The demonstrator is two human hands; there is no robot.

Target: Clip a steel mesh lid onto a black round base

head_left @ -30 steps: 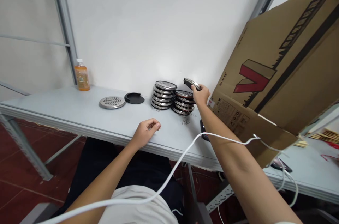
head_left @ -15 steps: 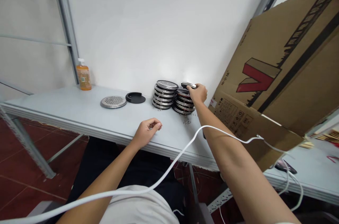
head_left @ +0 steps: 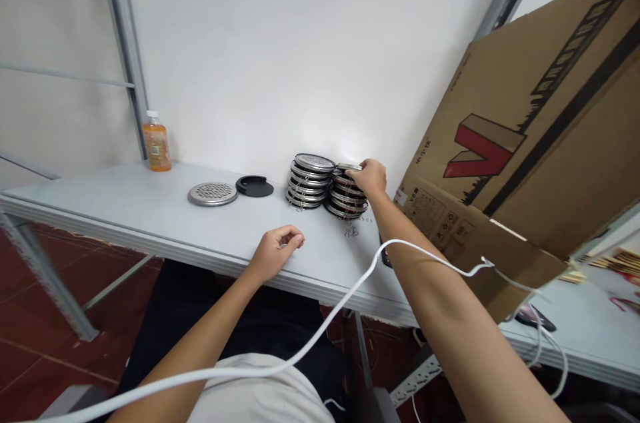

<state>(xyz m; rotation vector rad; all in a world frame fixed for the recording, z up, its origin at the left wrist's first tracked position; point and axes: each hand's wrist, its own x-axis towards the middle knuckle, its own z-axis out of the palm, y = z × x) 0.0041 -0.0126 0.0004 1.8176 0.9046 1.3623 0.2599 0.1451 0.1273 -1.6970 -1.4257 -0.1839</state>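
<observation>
In the head view, a thin round disc with a silver metal face (head_left: 347,166) is held at its near right edge by the right hand (head_left: 371,178), whose grip is narrowed around the rim. The disc is located directly over the right-hand stack of round black-and-silver discs (head_left: 346,202); whether it is fully seated there cannot be told, as part of it is covered by the fingers. Immediately to the left, a slightly taller stack of similar discs (head_left: 306,186) is topped by a perforated silver face. Small thin metal wire pieces (head_left: 351,232) are scattered in front of the right-hand stack.

The left hand (head_left: 275,251) is placed at the front edge of the pale grey worktop (head_left: 125,200), its grip relaxed, with the fingers loosely curled and a slight gap left beside the thumb. Farther left, a flat perforated silver disc (head_left: 213,194) is set beside a round black notched plate (head_left: 257,187). A clear white-capped bottle of orange liquid (head_left: 157,148) is stood near the wall. On the right, a large brown printed cardboard box (head_left: 500,136) is leaned at a tilt, and the right forearm is crossed by a white cable (head_left: 330,323).
</observation>
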